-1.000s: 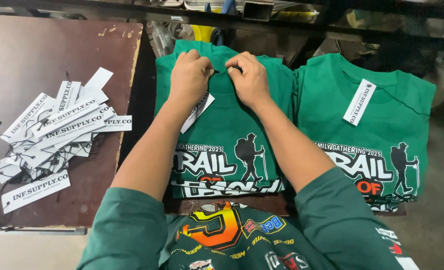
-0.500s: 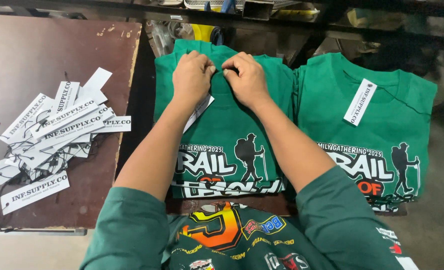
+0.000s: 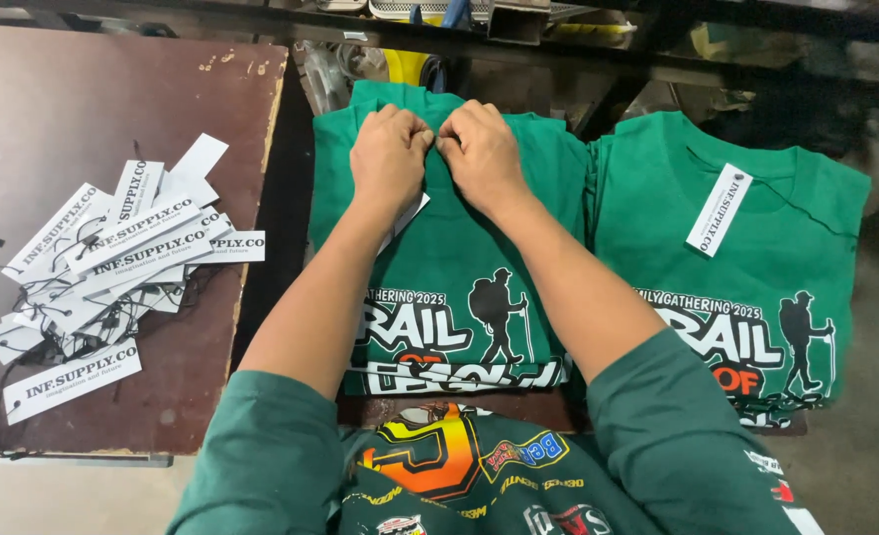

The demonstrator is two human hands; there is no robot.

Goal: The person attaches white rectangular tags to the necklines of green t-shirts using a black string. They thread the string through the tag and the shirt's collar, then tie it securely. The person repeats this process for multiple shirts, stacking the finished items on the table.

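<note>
Both grips, left hand (image 3: pixel 388 159) and right hand (image 3: pixel 481 154), were pinched narrow on the collar of the folded green shirt (image 3: pixel 449 267), which lay between the brown table (image 3: pixel 83 89) carrying white hang tags (image 3: pixel 112 267) and a second tagged green shirt (image 3: pixel 746 248).

We see 2 bare forearms with dark green sleeves pushed up near the elbows. The green shirt has bright orange, yellow and blue patches.
</note>
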